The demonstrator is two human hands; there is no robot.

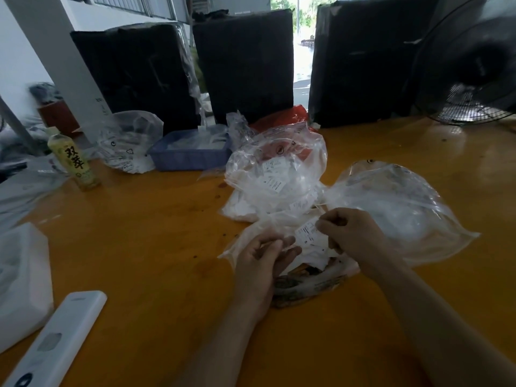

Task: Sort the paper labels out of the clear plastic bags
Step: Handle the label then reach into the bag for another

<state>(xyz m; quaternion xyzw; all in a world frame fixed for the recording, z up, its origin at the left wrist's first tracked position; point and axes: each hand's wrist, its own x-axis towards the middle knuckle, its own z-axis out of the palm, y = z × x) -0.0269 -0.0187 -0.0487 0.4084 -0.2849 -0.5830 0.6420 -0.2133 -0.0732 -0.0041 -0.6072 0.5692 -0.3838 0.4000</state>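
Note:
A heap of clear plastic bags point(276, 174) with white paper labels inside lies mid-table on the orange table point(156, 247). A large clear bag point(396, 208) spreads to the right of it. My right hand point(349, 233) pinches a white paper label point(308, 234) printed with an "S". My left hand point(262, 258) curls its fingers around the edge of a small clear bag point(245, 241) just left of the label. Under both hands lie more white labels and a printed packet point(304, 283).
A blue tray point(190, 157) holding white items stands behind the heap, beside another clear bag point(128, 143). A green drink bottle point(74, 163) stands at left. A white remote-like device point(55, 344) and white box point(22, 277) lie near-left. Black wrapped parcels point(245, 65) and a fan point(469, 65) line the back.

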